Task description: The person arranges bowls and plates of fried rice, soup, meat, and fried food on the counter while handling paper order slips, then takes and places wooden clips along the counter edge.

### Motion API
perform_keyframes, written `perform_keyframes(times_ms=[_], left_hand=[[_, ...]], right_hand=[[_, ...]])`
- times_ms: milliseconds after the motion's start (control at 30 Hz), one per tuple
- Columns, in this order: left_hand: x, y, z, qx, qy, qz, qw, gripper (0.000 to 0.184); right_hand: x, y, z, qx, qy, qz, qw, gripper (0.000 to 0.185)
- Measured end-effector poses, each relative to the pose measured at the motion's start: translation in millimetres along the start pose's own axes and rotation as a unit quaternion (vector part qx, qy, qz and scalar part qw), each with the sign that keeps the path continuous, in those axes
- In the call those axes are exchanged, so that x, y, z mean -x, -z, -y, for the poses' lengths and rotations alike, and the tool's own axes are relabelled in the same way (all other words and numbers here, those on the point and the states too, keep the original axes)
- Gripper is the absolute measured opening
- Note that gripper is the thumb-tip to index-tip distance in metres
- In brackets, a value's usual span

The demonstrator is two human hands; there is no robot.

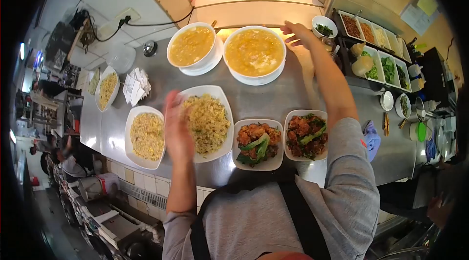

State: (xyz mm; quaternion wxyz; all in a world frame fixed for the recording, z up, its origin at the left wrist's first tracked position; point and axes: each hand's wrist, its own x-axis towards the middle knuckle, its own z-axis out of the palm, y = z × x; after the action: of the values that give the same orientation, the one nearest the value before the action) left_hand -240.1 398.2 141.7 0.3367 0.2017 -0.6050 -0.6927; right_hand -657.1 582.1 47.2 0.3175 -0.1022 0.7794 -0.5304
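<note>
My left hand (177, 124) is blurred and stretched out between two white dishes of fried rice, holding nothing that I can see. It overlaps the rim of the larger square dish of fried rice (207, 125); the smaller dish of fried rice (147, 135) lies to its left. At the far side, my right hand (299, 34) has its fingers spread, with nothing in them, beside a large bowl of yellow soup (254, 51). Another bowl of yellow soup (192, 45) stands left of that one. Both bowls sit on white plates.
Two square bowls of fried meat with greens (259, 144) (307, 134) stand at the near edge of the steel counter (254, 96). Paper slips (137, 86) and another rice dish (106, 90) are at left. Topping trays (373, 35) and a small bowl of greens (324, 27) are at right.
</note>
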Motion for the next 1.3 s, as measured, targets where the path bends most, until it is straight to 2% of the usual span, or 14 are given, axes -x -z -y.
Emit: perform_keyframes(times_ms=[33, 100, 200, 300, 400, 433, 533, 633, 833, 933, 967, 1167, 1300], left_hand=[[-3, -30, 4, 0.071, 0.091, 0.049, 0.992, 0.049], [-10, -69, 37, 0.094, 0.216, 0.075, 0.969, 0.056], [-20, -107, 82, 0.053, 0.325, -0.010, 0.944, 0.064], [-36, -115, 112, 0.088, 0.378, 0.014, 0.922, 0.067], [-43, -118, 124, 0.138, 0.379, 0.030, 0.915, 0.066], [-43, -121, 125, 0.139, 0.368, 0.011, 0.919, 0.060], [-45, -117, 137, 0.144, 0.342, -0.014, 0.928, 0.053], [-45, -119, 138, 0.159, 0.336, -0.032, 0.928, 0.046], [-57, -129, 141, 0.158, 0.334, -0.041, 0.928, 0.037], [-70, -139, 144, 0.154, 0.325, -0.035, 0.932, 0.036], [-76, -142, 146, 0.157, 0.324, -0.030, 0.932, 0.034], [-119, -170, 170, 0.140, 0.325, -0.008, 0.935, 0.040], [-144, -197, 180, 0.126, 0.321, -0.020, 0.939, 0.042]], right_hand=[[-3, -8, -2, -0.023, -0.006, -0.009, 1.000, 0.044], [-20, -20, -10, -0.065, -0.020, -0.003, 0.998, 0.039], [-40, -37, -9, -0.108, -0.012, -0.005, 0.994, 0.032], [-49, -43, 2, -0.140, -0.036, 0.011, 0.990, 0.031], [-55, -41, 6, -0.138, -0.043, 0.036, 0.989, 0.032], [-56, -40, 5, -0.128, -0.045, 0.045, 0.990, 0.033], [-45, -34, 9, 0.030, -0.030, 0.114, 0.993, 0.041], [-30, -25, 14, 0.007, -0.069, 0.167, 0.983, 0.052], [-32, -19, 12, -0.032, -0.074, 0.129, 0.988, 0.070], [-31, -13, 11, -0.054, -0.038, 0.088, 0.994, 0.077], [-32, -8, 14, -0.041, -0.044, 0.090, 0.994, 0.067], [-68, 16, 18, -0.020, -0.060, 0.046, 0.997, 0.071], [-88, 33, 22, -0.095, -0.069, 0.012, 0.993, 0.081]])
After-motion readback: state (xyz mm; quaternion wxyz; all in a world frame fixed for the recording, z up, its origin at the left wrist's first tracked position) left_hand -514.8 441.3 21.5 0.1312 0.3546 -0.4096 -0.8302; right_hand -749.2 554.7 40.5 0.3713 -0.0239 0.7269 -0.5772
